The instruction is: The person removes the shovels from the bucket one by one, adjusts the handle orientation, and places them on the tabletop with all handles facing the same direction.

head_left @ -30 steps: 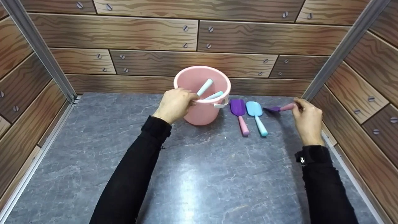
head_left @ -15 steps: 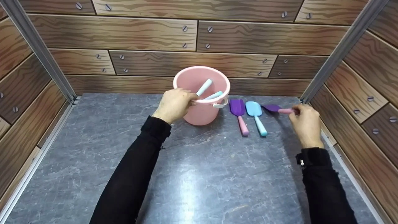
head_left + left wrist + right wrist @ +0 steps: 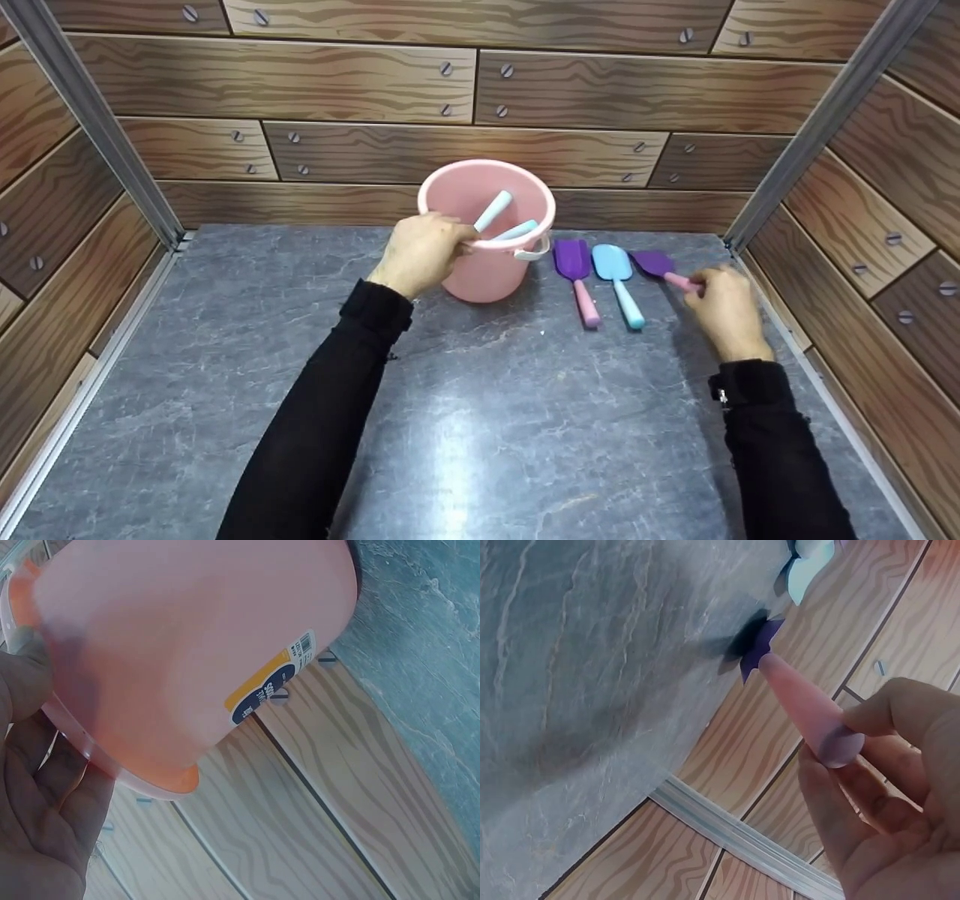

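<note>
My left hand point(image 3: 424, 253) grips the near left rim of a pink bucket point(image 3: 484, 277), thumb outside and fingers over the edge in the left wrist view. Two pale blue handles point(image 3: 495, 211) stick up inside the bucket; their lower ends are hidden. At the right, my right hand point(image 3: 726, 311) pinches the pink handle end of a purple toy shovel point(image 3: 654, 262), its blade low at the tabletop. Left of it lie a blue shovel point(image 3: 613, 264) with a turquoise handle and another purple shovel point(image 3: 573, 260) with a pink handle, side by side.
Wood-patterned panels point(image 3: 345, 82) close in the back and both sides, with metal rails point(image 3: 810, 127) at the corners. The bucket's white carrying handle point(image 3: 532, 251) hangs at its right side. A grey marbled tabletop point(image 3: 480, 420) spreads in front.
My right hand has moved down and slightly left, turning the held shovel so its handle now slants toward me, with the blade closer to the tabletop. The left hand and bucket stay put.
</note>
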Tool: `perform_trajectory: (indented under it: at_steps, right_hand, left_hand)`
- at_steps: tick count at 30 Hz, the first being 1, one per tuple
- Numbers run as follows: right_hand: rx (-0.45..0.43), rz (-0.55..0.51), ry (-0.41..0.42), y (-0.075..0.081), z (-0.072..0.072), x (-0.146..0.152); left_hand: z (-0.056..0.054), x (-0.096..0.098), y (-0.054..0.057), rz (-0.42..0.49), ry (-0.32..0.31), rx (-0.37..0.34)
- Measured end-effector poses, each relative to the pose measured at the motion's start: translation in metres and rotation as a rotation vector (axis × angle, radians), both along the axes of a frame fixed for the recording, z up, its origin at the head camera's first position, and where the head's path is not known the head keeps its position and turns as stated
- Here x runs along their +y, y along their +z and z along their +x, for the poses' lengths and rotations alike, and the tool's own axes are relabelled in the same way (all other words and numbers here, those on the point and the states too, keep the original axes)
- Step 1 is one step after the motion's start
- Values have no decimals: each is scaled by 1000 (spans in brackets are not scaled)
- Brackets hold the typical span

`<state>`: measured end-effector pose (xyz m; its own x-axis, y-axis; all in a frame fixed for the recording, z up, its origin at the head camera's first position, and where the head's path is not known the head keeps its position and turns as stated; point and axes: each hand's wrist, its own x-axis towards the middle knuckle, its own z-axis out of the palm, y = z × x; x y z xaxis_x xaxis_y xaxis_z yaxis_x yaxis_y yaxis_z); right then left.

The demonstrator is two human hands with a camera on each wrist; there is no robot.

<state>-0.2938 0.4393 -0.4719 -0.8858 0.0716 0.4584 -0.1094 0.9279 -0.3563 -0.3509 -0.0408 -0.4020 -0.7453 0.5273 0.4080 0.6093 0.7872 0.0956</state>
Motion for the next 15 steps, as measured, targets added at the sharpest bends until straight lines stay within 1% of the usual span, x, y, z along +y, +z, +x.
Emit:
perform_trajectory:
  at_steps: [6,15]
  right_hand:
    - [-146,24,20,-5,0,-1]
    - [-259,46,47,-6,-2,-2]
  left_hand:
    - [0,0,-1,0,0,-2]
    - [-1,0,0,-6,9,-15]
